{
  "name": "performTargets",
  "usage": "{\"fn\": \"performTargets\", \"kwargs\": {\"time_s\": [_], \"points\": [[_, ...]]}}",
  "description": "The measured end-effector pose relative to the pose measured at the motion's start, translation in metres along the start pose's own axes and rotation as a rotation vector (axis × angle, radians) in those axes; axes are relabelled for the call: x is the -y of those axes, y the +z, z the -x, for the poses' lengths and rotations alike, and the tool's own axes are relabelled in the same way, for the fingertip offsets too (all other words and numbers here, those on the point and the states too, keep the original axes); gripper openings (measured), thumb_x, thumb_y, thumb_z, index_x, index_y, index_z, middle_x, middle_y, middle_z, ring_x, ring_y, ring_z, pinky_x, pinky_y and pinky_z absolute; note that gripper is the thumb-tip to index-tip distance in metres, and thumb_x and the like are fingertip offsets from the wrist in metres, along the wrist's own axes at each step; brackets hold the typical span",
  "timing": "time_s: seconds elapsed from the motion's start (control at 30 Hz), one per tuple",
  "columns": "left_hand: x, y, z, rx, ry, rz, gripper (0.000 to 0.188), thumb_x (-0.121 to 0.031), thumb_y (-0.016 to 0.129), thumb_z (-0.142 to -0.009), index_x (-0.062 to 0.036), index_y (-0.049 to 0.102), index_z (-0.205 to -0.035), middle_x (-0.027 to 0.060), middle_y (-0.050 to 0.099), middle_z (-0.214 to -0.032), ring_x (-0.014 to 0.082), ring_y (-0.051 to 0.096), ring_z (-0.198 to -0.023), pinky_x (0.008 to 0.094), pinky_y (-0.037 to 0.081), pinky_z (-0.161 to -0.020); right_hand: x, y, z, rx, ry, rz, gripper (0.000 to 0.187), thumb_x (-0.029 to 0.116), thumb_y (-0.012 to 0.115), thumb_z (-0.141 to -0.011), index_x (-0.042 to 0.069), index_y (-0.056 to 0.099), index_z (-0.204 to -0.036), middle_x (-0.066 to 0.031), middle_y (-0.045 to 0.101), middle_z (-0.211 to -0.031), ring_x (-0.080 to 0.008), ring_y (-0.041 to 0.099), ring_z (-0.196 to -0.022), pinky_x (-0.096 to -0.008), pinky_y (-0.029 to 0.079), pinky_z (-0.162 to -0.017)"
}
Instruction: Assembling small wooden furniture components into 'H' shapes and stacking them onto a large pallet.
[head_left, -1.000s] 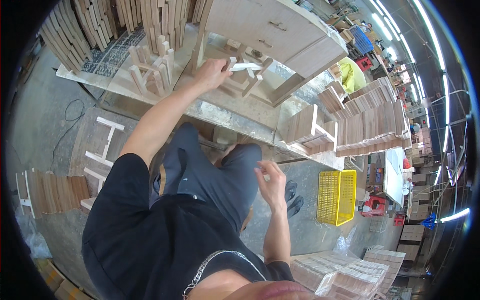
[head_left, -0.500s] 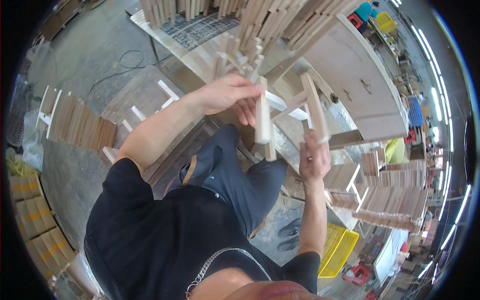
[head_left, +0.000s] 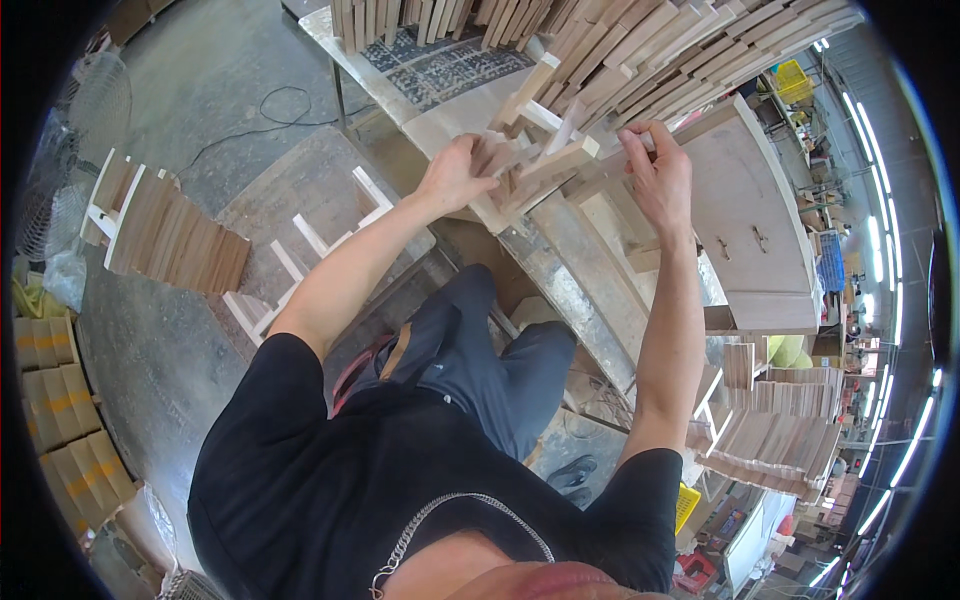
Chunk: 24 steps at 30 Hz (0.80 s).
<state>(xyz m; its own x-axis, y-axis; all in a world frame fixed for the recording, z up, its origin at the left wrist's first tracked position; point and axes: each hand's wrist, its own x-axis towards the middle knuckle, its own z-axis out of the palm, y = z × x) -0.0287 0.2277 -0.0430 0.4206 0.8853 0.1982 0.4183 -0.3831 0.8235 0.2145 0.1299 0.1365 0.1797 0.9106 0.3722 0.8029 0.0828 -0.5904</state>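
My left hand [head_left: 458,178] is at the table's near corner, against a small group of pale wooden frame parts. Its thumb stands apart from the fingers, which blur into the wood, so I cannot tell whether it grips a piece. A squared wooden bar [head_left: 560,160] slants up beside it, its end toward my right hand. Behind that rises another upright bar [head_left: 530,88], joined to a whitish crosspiece [head_left: 541,117]. My right hand [head_left: 660,178] is raised just right of the bar's end, apart from it. Its fingers are curled into a pinch; anything in them is hidden.
Many wooden strips [head_left: 660,50] stand in rows at the back of the worktable [head_left: 400,95]. A large light panel [head_left: 750,220] stands at right. On the left lie a stack of boards [head_left: 180,235] and a low board [head_left: 290,195] with frame parts. Cartons [head_left: 85,475] line the lower left.
The pale wooden frame between my hands has gone from near my knees to the parts on the table. Both hands have moved forward, and the right one has come off the frame.
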Motion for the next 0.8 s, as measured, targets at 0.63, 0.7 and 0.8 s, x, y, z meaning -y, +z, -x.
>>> {"fn": "performTargets", "kwargs": {"time_s": [0.63,0.7,0.8], "points": [[0.023,0.000,0.003,0.072,0.072,0.019,0.092,-0.029,0.090,-0.071,0.0073,0.044,-0.143,0.0284,0.057,-0.133,0.0417,0.061,-0.123,0.0449,0.051,-0.106,-0.061,0.064,-0.007,0.240,0.094,-0.036,0.030,0.030,0.065,-0.103,0.001,0.068,-0.105,-0.0097,0.065,-0.067,-0.0175,0.065,-0.062,-0.0343,0.051,-0.062],[0.016,0.000,0.013,0.039,0.118,0.026,0.100,-0.033,0.092,-0.068,0.0074,0.042,-0.144,0.0298,0.053,-0.136,0.0442,0.059,-0.124,0.0463,0.049,-0.107,-0.060,0.074,0.000,0.288,0.169,-0.101,0.040,0.038,0.057,-0.107,-0.001,0.066,-0.110,-0.0109,0.067,-0.069,-0.0192,0.069,-0.067,-0.0358,0.054,-0.065],[-0.001,0.005,0.021,-0.033,0.124,-0.005,0.109,-0.042,0.094,-0.067,0.0072,0.039,-0.147,0.0305,0.050,-0.140,0.0463,0.057,-0.125,0.0474,0.048,-0.107,-0.053,0.082,0.011,0.237,0.224,-0.172,0.046,0.041,0.058,-0.105,-0.003,0.062,-0.120,-0.0145,0.072,-0.080,-0.0224,0.071,-0.072,-0.0369,0.056,-0.071]]}}
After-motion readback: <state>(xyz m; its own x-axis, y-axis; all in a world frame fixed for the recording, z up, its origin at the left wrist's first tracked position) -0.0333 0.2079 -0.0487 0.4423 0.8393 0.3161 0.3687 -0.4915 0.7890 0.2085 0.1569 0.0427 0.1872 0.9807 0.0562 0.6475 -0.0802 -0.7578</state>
